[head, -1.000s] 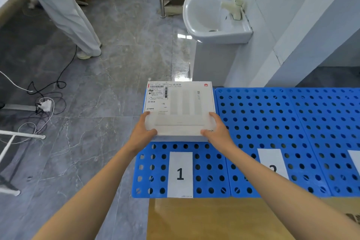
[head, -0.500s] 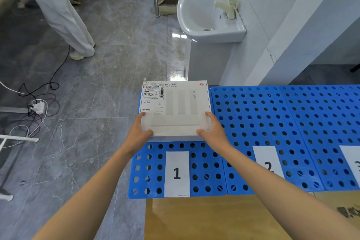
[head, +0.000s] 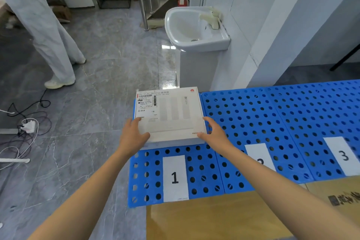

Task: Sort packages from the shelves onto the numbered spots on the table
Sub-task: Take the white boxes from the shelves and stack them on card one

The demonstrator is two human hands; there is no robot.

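— Left hand [head: 134, 134]?
— Arm stretched forward; its grip clamps the box [head: 171, 111] at the near-left corner, thumb on top.
— And the box?
— Flat on the blue tabletop [head: 253, 115], at 12 o'clock from label 1 [head: 174, 178].
— Right hand [head: 215, 132]?
— Arm forward, grip apart, fingers straight beside the near-right corner.

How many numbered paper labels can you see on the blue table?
3. Label 1 lies farthest left. Label 2 sits right of it, partly under the right forearm. Label 3 is near the right edge. More may lie out of frame.
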